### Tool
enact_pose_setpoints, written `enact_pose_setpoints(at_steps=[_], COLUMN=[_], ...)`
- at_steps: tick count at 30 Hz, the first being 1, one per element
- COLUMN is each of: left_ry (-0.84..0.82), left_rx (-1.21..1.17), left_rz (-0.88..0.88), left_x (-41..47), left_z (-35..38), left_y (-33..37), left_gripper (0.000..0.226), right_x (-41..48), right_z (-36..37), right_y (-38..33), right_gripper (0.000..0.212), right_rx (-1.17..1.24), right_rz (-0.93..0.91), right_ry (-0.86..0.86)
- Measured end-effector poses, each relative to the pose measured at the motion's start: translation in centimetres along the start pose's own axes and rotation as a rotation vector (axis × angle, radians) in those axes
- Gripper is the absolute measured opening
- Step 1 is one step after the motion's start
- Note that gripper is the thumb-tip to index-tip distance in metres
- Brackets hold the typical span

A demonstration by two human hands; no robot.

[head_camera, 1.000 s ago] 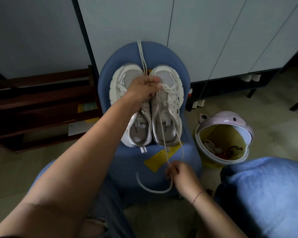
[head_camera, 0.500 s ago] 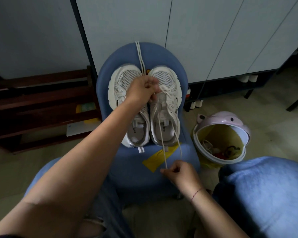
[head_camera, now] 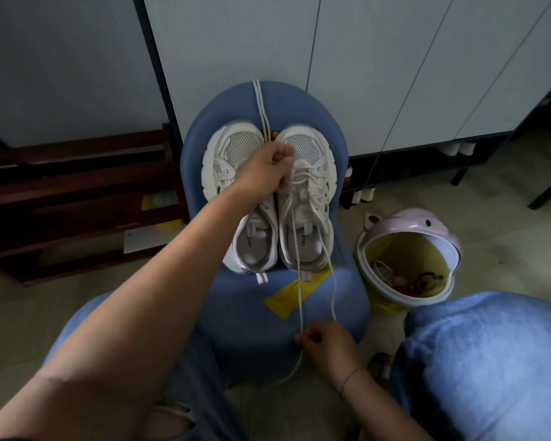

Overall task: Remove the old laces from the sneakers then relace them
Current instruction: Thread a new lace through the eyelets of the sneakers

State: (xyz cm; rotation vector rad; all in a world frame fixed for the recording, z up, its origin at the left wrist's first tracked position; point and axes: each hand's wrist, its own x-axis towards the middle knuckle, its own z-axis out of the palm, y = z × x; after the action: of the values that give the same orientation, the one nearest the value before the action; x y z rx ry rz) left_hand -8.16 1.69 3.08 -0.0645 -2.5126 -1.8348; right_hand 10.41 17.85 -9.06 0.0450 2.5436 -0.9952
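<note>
Two white sneakers stand side by side on a small blue chair (head_camera: 236, 313), toes away from me. The left sneaker (head_camera: 233, 173) has no lace in its eyelets. The right sneaker (head_camera: 309, 198) has a white lace (head_camera: 299, 281) in its front eyelets; both ends run down toward me. My left hand (head_camera: 264, 170) lies over the shoes' fronts, fingers curled on the right sneaker's lacing. My right hand (head_camera: 326, 343) pinches the lace near the chair's front edge. Another loose lace (head_camera: 260, 103) hangs over the chair's backrest.
A pink bin (head_camera: 407, 259) with a yellow liner and scraps inside stands right of the chair. A dark wooden rack (head_camera: 61, 198) is at the left. White cabinet doors (head_camera: 363, 58) rise behind. My knees in blue jeans (head_camera: 490, 361) flank the chair.
My right hand has drawn the lace down and toward me, so the strands run longer over the seat. My left hand stays on the shoes' fronts.
</note>
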Motion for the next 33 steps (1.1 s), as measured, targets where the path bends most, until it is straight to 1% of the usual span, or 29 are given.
enact_pose_setpoints(at_steps=[3,7,10,12,14,16,18,20,23,25,27,29,33], left_ry=[-0.008,-0.026,-0.04,-0.056,-0.064,-0.074,-0.148,-0.304,-0.505,-0.548,-0.541,-0.47,-0.12], left_rx=[-0.012,-0.027,-0.029,-0.037,-0.05,-0.013,0.077,0.079,0.049,0.098,0.082,-0.003,-0.179], left_rz=[0.004,0.004,0.0,-0.008,0.009,0.068,0.149,0.205,0.216,0.251,0.269,0.266,0.198], left_x=[-0.1,-0.3,-0.5,-0.7,-1.0,-1.7,-2.9,-4.2,-6.2,-6.9,-7.2,-6.9,-5.3], left_z=[-0.1,-0.2,-0.3,-0.4,-0.3,-0.4,-0.3,0.3,1.2,1.1,0.3,-0.6,-2.6], left_y=[0.1,0.1,0.3,0.3,0.3,0.8,1.8,2.7,3.3,3.4,3.6,3.7,3.1], left_gripper=[0.02,0.021,0.022,0.023,0.023,0.025,0.03,0.034,0.039,0.044,0.036,0.027,0.029], right_x=[-0.2,-0.2,-0.1,-0.5,-1.2,-1.9,-2.6,-3.0,-2.7,-1.9,-1.2,-0.8,-0.3], right_z=[0.0,0.1,-0.2,-0.5,-1.2,-2.6,-4.6,-7.1,-10.4,-12.2,-13.7,-15.2,-17.1], right_y=[-0.1,-0.3,-0.4,-0.5,-1.2,-2.4,-4.1,-6.1,-8.3,-8.9,-9.0,-8.9,-7.6], right_gripper=[0.036,0.035,0.031,0.03,0.025,0.022,0.023,0.024,0.025,0.026,0.027,0.028,0.025], right_rx=[-0.026,-0.069,-0.081,0.011,0.172,0.302,0.46,0.623,0.649,0.663,0.734,0.82,0.876], right_rz=[-0.008,0.026,0.025,0.016,0.001,-0.066,-0.182,-0.272,-0.37,-0.4,-0.387,-0.365,-0.327], right_ry=[-0.021,-0.106,-0.137,-0.152,-0.128,0.003,0.116,0.127,0.175,0.224,0.246,0.222,0.108])
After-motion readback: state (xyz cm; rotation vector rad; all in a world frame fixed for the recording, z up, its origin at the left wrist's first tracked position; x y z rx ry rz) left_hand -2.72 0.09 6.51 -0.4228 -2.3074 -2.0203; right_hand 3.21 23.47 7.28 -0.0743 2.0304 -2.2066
